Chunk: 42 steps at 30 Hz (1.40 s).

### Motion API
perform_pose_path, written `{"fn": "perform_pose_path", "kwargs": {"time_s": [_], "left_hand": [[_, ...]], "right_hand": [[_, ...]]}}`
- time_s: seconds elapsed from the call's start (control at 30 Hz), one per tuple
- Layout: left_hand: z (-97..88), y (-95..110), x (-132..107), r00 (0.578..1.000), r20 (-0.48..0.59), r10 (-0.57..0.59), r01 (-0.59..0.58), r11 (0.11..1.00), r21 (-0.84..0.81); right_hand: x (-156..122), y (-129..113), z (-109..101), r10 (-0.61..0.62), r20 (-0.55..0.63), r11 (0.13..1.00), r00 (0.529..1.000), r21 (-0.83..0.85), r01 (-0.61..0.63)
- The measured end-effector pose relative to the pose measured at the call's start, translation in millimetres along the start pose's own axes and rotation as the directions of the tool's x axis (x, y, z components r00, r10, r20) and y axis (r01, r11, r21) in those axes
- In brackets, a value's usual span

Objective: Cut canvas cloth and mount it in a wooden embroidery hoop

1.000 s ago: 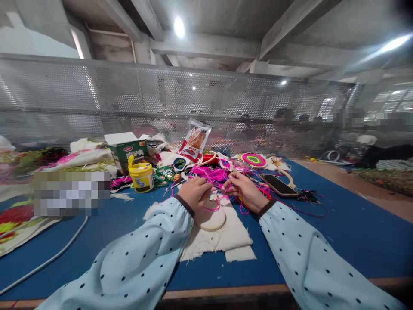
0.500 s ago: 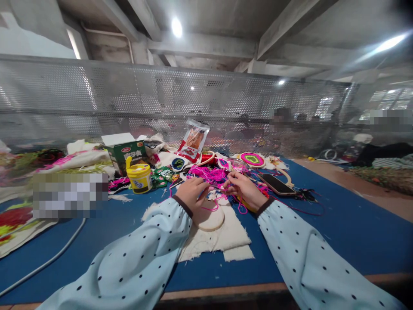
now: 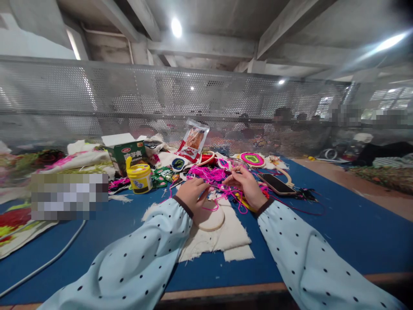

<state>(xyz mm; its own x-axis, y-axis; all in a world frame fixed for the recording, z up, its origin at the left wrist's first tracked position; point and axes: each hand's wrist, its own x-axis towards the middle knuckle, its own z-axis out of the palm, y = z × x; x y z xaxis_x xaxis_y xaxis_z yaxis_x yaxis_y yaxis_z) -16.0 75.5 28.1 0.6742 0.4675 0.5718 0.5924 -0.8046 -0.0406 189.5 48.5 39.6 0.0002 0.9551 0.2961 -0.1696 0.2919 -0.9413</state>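
Note:
My left hand point(image 3: 192, 193) is closed in a pinch over a wooden embroidery hoop point(image 3: 209, 217) that lies on a piece of cream cloth point(image 3: 222, 239). It holds pink thread point(image 3: 214, 174) near the hoop's far edge. My right hand point(image 3: 247, 185) is lifted a little above the table, fingers pinched on the same pink thread, which runs down in loops toward the cloth. A tangle of pink thread lies just beyond both hands. Both arms wear pale blue sleeves with dark dots.
On the blue table point(image 3: 322, 232) stand a yellow tub point(image 3: 140, 178), a green box point(image 3: 127, 154), a snack packet point(image 3: 193, 141), a phone point(image 3: 276, 184) and a round pink-and-green piece point(image 3: 252, 159). A white cable point(image 3: 48, 260) crosses the left. A mesh screen point(image 3: 161, 99) rises behind.
My right hand has risen slightly and drawn the pink thread up and away from the hoop. My left hand has stayed on the hoop.

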Motion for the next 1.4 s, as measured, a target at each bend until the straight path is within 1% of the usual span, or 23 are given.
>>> {"fn": "perform_pose_path", "kwargs": {"time_s": [0.2, 0.67, 0.8, 0.97, 1.1, 1.3, 1.4], "left_hand": [[1.9, -0.3, -0.2, 1.0, -0.014, 0.004, -0.004, 1.0, 0.01], [0.5, 1.5, 0.5, 1.0, -0.007, 0.002, -0.001, 1.0, 0.022], [1.3, 1.0, 0.8, 1.0, -0.003, 0.0, 0.0, 1.0, 0.009], [1.4, 0.2, 0.7, 1.0, 0.006, 0.002, -0.002, 1.0, 0.004], [1.5, 0.3, 0.4, 1.0, 0.012, -0.001, 0.001, 1.0, 0.016], [1.9, 0.2, 0.4, 1.0, 0.019, -0.014, 0.013, 1.0, 0.025], [2.3, -0.4, 0.5, 1.0, 0.018, -0.012, 0.012, 1.0, 0.014]], "right_hand": [[-0.4, 0.1, 3.1, 0.003, 0.003, 1.0, 1.0, -0.015, -0.003], [-0.7, 0.0, 3.7, -0.017, 0.018, 0.998, 1.0, -0.057, 0.018], [-0.7, -0.3, 3.9, -0.033, 0.028, 0.997, 0.999, -0.07, 0.035], [-2.1, -4.5, 6.4, -0.072, -0.001, 0.995, 0.997, -0.062, 0.072], [-2.4, -5.3, 6.5, -0.093, 0.023, 0.993, 0.995, -0.07, 0.094], [-2.8, -2.4, 5.3, -0.076, 0.064, 0.994, 0.995, -0.08, 0.081], [-3.1, -2.9, 5.7, -0.084, 0.066, 0.993, 0.994, -0.083, 0.089]]}}
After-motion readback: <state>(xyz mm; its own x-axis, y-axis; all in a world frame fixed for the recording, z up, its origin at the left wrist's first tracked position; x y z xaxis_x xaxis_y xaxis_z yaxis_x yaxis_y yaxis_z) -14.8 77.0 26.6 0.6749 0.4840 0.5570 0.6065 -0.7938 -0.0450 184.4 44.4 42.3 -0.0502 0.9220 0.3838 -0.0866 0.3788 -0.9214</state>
